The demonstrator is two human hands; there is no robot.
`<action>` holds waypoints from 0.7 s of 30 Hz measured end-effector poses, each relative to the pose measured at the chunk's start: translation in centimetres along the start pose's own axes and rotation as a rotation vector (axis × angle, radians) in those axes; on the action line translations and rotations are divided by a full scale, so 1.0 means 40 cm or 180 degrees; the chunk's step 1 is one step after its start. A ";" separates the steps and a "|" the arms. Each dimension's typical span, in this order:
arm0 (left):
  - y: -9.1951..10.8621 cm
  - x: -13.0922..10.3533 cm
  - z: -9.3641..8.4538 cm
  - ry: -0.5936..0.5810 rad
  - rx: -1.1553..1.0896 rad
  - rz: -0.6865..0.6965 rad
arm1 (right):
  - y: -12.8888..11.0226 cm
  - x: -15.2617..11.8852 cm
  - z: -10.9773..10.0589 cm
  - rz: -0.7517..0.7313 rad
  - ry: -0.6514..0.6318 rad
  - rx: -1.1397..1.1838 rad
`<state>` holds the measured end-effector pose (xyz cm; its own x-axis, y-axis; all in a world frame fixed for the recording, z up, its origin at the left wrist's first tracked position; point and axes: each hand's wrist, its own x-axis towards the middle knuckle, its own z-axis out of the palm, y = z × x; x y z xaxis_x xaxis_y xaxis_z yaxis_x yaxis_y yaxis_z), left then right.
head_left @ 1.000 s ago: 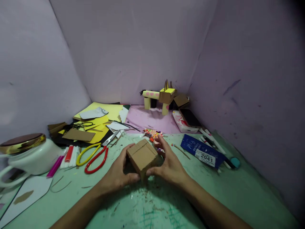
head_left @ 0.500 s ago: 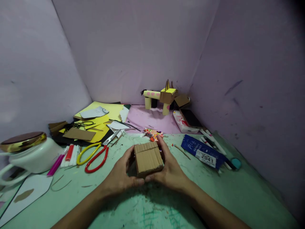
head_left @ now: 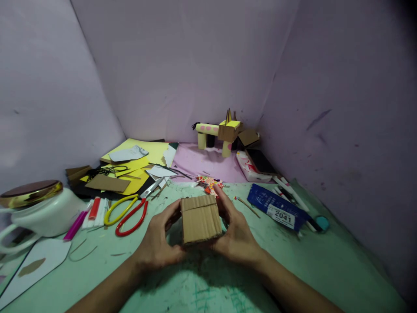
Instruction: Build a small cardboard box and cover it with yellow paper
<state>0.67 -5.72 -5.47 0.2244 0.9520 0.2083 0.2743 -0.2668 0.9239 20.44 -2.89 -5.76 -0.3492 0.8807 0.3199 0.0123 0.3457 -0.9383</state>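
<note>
Between my two hands is a small cardboard box [head_left: 201,221], its flat ridged face with a seam near the far edge turned up toward me. My left hand [head_left: 159,241] curves round the left side, thumb at the near lower corner and fingers behind the far left edge. On the opposite side my right hand [head_left: 236,234] grips it, index finger reaching past the far corner and thumb under the near edge. The underside is hidden. Just beyond lie colourful patterned scraps [head_left: 210,183]. Scissors [head_left: 137,213] with one yellow and one red handle rest to the left.
Farther back stands a yellow cardboard animal [head_left: 208,129] with pink spots. At left are a white teapot-like vessel [head_left: 48,215], capped markers [head_left: 94,211] and yellow paper sheets [head_left: 140,152]. A blue packet [head_left: 276,206] marked 2041 and several pens [head_left: 293,193] lie at right.
The cardboard box has turned and tilted slightly, shifting a little left, so its top face shows squarer. My left hand has moved slightly left and its thumb has drawn away from the right thumb.
</note>
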 end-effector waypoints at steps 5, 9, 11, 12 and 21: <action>0.003 0.006 0.000 -0.0100 -0.0259 -0.0119 | 0.005 0.009 0.003 0.0285 0.0096 0.0268; 0.009 0.007 0.009 -0.0007 -0.0490 -0.0339 | 0.009 0.011 0.006 0.0355 0.0150 0.0411; 0.010 0.006 0.013 0.0095 -0.0457 -0.0395 | 0.008 0.009 0.005 0.0311 0.0114 0.0391; 0.009 0.006 0.015 0.0130 -0.0427 -0.0389 | 0.007 0.008 0.003 0.0267 0.0042 0.0395; -0.022 -0.006 0.001 0.0262 0.0347 0.0664 | 0.011 0.015 -0.029 0.0659 -0.0174 0.1271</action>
<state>0.43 -5.73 -6.36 0.2109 0.8824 0.4206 0.3302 -0.4693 0.8190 21.31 -1.85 -5.84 -0.4267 0.8960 0.1228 -0.2716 0.0026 -0.9624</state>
